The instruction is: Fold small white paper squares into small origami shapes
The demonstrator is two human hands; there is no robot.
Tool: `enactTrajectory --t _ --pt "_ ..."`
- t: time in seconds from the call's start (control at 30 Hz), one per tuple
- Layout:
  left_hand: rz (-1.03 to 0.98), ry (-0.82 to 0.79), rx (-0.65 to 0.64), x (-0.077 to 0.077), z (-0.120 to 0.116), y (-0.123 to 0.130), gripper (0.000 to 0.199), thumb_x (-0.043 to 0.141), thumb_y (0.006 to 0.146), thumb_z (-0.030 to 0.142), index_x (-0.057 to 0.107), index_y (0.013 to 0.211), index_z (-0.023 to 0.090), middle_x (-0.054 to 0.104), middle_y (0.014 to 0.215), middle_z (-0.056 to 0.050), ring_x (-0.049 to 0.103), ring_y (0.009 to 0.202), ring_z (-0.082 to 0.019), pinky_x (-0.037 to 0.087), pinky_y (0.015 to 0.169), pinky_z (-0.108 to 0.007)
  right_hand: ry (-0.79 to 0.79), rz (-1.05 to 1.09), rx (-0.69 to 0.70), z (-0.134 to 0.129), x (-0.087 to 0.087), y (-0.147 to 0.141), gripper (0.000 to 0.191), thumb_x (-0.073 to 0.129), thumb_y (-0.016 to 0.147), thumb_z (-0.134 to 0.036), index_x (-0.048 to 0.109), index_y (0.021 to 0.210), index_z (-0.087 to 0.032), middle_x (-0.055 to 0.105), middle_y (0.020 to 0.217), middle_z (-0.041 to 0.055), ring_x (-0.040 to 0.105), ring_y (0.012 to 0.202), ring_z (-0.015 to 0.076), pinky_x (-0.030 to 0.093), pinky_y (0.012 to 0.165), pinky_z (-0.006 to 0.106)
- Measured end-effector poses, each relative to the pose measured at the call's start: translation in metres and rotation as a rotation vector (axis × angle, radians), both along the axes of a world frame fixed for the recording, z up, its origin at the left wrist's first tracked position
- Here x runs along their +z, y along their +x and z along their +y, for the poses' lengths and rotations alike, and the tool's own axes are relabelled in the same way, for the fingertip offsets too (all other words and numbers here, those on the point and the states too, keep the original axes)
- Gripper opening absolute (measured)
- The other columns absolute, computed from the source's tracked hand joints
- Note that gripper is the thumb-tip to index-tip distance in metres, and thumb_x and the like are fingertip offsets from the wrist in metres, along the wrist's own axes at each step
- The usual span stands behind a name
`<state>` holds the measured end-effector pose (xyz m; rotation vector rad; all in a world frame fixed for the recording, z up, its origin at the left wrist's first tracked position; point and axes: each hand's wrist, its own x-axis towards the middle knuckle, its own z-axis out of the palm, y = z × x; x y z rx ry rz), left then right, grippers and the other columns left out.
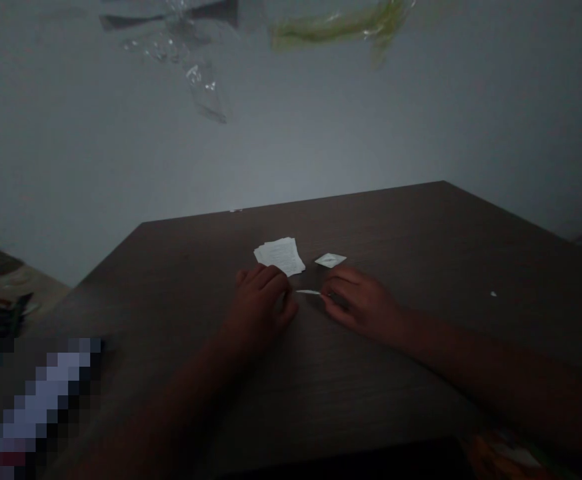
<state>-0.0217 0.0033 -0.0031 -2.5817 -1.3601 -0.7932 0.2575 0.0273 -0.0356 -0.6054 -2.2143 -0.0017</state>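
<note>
Right hand: thumb and fingers pinching a thin white paper slip, seen nearly edge-on above the desk. Left hand curled at near edge of paper stack; grip cannot be told. Diamond-shaped folded paper lies just beyond right fingers.

I see papers on the table just beyond the left hand. A paper piece lies just beyond the right hand, a slip between both.
</note>
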Motion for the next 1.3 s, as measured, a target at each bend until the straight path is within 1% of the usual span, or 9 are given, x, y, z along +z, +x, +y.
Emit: enactTrajectory --t 0.1,0.27,0.43,0.7,0.83,0.93,1.07,1.23,1.3 --pt "-0.007 0.025 -0.060 0.000 -0.007 0.011 0.014 0.075 0.105 0.013 0.077 0.104 0.028 0.087 0.108 -0.004 0.076 0.106 -0.030 0.052 0.098 -0.048 0.019 -0.012 0.002 -0.002 -0.002 -0.003 0.021 0.067 0.120 -0.016 0.072 0.101 -0.025 0.076 0.098 0.0057 0.075 0.089 0.0226 0.064 0.078 0.035" --pt "0.053 0.041 -0.086 -0.002 -0.011 0.022 0.016 0.073 0.106 0.013 0.075 0.099 0.027 0.087 0.104 -0.006 0.076 0.102 -0.032 0.054 0.095 -0.049 0.022 -0.029 0.010 -0.006 -0.004 -0.007 0.023 0.067 0.119 -0.017 0.071 0.099 -0.026 0.075 0.096 0.0048 0.072 0.087 0.0228 0.062 0.076 0.035" --pt "0.130 0.128 -0.111 -0.003 -0.012 0.027 0.017 0.073 0.107 0.012 0.073 0.097 0.026 0.083 0.101 -0.008 0.074 0.101 -0.032 0.053 0.093 -0.048 -0.021 0.002 0.048 -0.010 -0.001 -0.008 0.022 0.070 0.116 -0.015 0.070 0.098 -0.026 0.074 0.095 0.0039 0.070 0.084 0.0230 0.061 0.075 0.036" --pt "0.102 0.096 -0.010 0.001 -0.001 0.007 0.021 0.076 0.097 0.011 0.065 0.092 0.028 0.081 0.099 -0.006 0.074 0.104 -0.033 0.050 0.094 -0.048 -0.014 0.069 0.044 -0.005 0.001 -0.003 0.020 0.071 0.118 -0.014 0.070 0.102 -0.027 0.075 0.097 0.0044 0.076 0.088 0.0233 0.063 0.079 0.035" --pt "0.067 0.095 -0.068 0.005 -0.003 0.006 0.009 0.075 0.104 0.019 0.074 0.107 0.027 0.087 0.114 -0.008 0.077 0.111 -0.034 0.051 0.097 -0.049 -0.037 0.047 0.043 -0.002 -0.001 0.000 0.018 0.073 0.117 -0.014 0.072 0.104 -0.026 0.076 0.099 0.0048 0.077 0.091 0.0234 0.064 0.081 0.035" --pt "0.071 0.038 -0.108 0.005 -0.006 0.011 0.010 0.076 0.111 0.023 0.081 0.118 0.028 0.090 0.123 -0.008 0.078 0.116 -0.034 0.052 0.101 -0.050 -0.018 0.046 0.070 -0.001 -0.001 -0.001 0.016 0.070 0.118 -0.016 0.072 0.106 -0.026 0.077 0.100 0.0050 0.077 0.091 0.0236 0.066 0.081 0.036" --pt "0.104 0.047 -0.152 0.003 -0.009 0.017 0.021 0.066 0.120 0.015 0.082 0.110 0.024 0.088 0.111 -0.008 0.078 0.106 -0.032 0.054 0.099 -0.049 0.011 0.063 0.044 -0.001 -0.001 -0.003 0.016 0.069 0.118 -0.016 0.076 0.108 -0.026 0.079 0.100 0.0067 0.078 0.095 0.0263 0.069 0.083 0.040" --pt "0.101 0.183 -0.171 -0.002 -0.012 0.024 0.020 0.070 0.118 0.015 0.080 0.102 0.022 0.084 0.099 -0.006 0.076 0.096 -0.028 0.055 0.090 -0.044 0.065 0.069 0.015 -0.003 0.000 -0.008 0.019 0.070 0.112 -0.012 0.079 0.117 -0.027 0.083 0.109 0.0079 0.078 0.100 0.0283 0.071 0.093 0.047" --pt "0.098 0.226 -0.168 -0.003 -0.013 0.028 0.020 0.070 0.118 0.014 0.080 0.101 0.021 0.083 0.097 -0.005 0.075 0.093 -0.027 0.055 0.087 -0.043 0.110 0.092 0.035 -0.004 0.000 -0.011 0.020 0.069 0.111 -0.009 0.077 0.116 -0.027 0.083 0.106 0.0071 0.077 0.097 0.0275 0.070 0.092 0.047"
